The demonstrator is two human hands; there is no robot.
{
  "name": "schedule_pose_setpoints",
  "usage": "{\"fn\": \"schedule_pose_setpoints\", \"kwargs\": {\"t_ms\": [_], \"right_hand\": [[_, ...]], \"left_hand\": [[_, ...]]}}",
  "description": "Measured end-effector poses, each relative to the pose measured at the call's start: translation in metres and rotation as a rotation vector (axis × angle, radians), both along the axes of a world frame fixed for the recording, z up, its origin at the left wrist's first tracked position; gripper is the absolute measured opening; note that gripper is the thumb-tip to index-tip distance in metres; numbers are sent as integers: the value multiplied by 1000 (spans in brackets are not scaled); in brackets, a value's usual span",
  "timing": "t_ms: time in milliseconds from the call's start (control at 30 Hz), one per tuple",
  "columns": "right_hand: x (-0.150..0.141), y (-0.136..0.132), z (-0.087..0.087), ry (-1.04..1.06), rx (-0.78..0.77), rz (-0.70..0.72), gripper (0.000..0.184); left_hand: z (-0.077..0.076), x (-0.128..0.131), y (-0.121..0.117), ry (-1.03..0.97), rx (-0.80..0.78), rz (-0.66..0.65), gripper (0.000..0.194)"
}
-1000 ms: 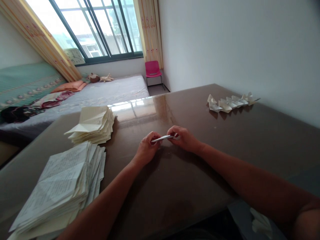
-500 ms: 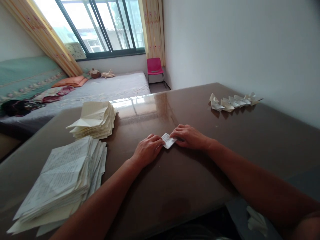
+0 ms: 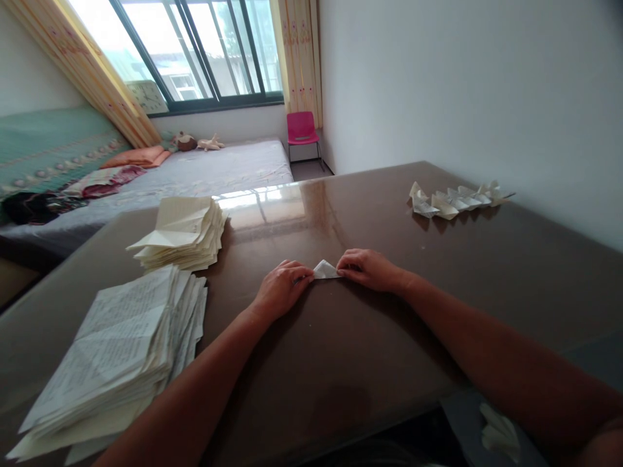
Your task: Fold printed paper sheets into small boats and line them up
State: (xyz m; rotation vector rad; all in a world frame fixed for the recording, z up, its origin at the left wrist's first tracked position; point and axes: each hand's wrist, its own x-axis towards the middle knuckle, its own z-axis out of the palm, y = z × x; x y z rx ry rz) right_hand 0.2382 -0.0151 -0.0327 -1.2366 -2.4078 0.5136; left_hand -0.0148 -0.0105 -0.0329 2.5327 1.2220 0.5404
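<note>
A glossy brown table (image 3: 341, 363) is standing beside a bed (image 3: 204, 172) under a bright window (image 3: 195, 52). The folded paper (image 3: 325, 270), flatter a moment ago, is now peaking into a small triangle at mid-table. The left hand (image 3: 282, 288) and right hand (image 3: 372, 269) are resting palms-down, fingers pinching its two ends.

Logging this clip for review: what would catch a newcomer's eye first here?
Both hands, left hand and right hand, meet mid-table on a small folded paper. Two paper stacks sit at the left, and a row of finished folded pieces lies far right by the wall.
</note>
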Motion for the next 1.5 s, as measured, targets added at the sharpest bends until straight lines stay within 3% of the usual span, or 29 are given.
{"fn": "schedule_pose_setpoints", "kwargs": {"t_ms": [267, 400, 800, 900, 1067, 1167, 1233, 1333, 1433, 1500], "right_hand": [[-17, -6, 6, -248, 45, -194, 27], [-25, -8, 9, -338, 62, -245, 27], [-33, -9, 14, -433, 67, -292, 33], [-34, -9, 14, -440, 65, -295, 33], [-33, -9, 11, -414, 94, -312, 32], [-26, -10, 7, -337, 107, -330, 31], [-19, -10, 7, -232, 123, -294, 28], [-9, -12, 12, -125, 197, -116, 23], [-6, -16, 18, -196, 247, 75, 27], [-6, -19, 21, -275, 247, 129, 33]], "left_hand": [[-2, 11, 7, -37, -138, 221, 26], [-1, 16, 6, 12, -90, 279, 24], [-3, 24, -5, 164, 72, 278, 22], [-4, 24, -6, 168, 178, 205, 24], [-5, 20, -8, 205, 282, -123, 23], [-5, 18, -9, 226, 282, -167, 27], [-5, 17, -10, 238, 281, -166, 29], [-5, 17, -12, 267, 284, -147, 30], [-4, 17, -13, 296, 282, -136, 31], [-3, 18, -13, 308, 275, -134, 31]]}}
